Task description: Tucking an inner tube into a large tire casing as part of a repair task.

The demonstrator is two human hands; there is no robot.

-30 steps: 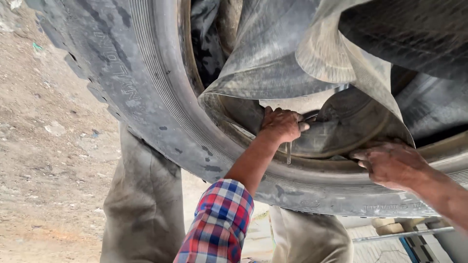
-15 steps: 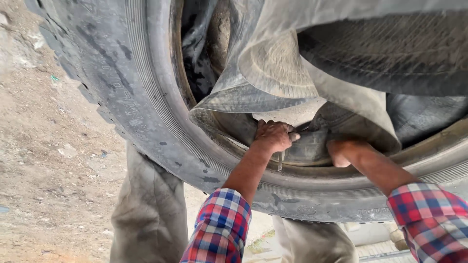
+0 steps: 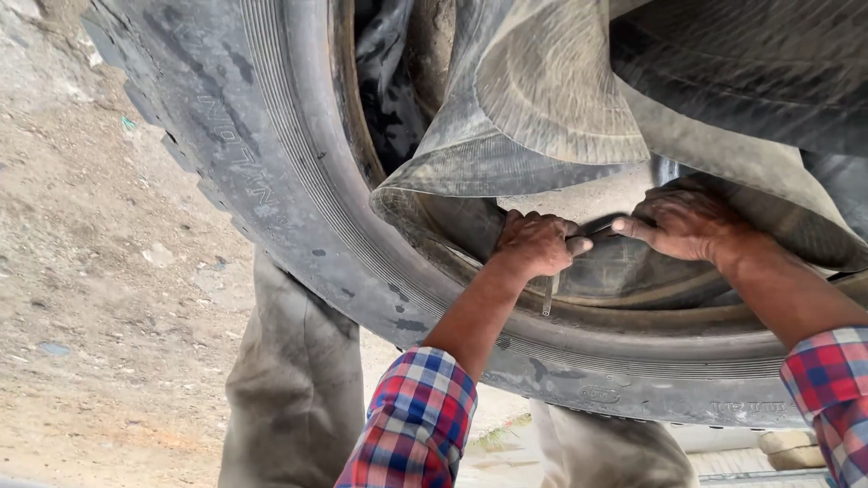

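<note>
A large worn black tyre point(image 3: 298, 217) stands upright against my legs. A grey rubber inner flap or tube point(image 3: 533, 117) bulges out of its opening. My left hand point(image 3: 535, 244) is closed on a thin metal valve stem or tool point(image 3: 548, 294) at the tyre's inner rim. My right hand point(image 3: 687, 221) lies flat on the dark rubber just right of it, fingers pointing toward the left hand and touching a dark piece point(image 3: 601, 226) between them. Both sleeves are red, blue and white plaid.
My dusty grey trousers point(image 3: 289, 398) show below the tyre. Bare sandy ground point(image 3: 99, 298) with small stones lies to the left. Pale blocks point(image 3: 796, 447) sit at the lower right.
My right hand has slid up and left along the rubber, closer to the left hand. The view has shifted a little; the left hand keeps its hold at the rim.
</note>
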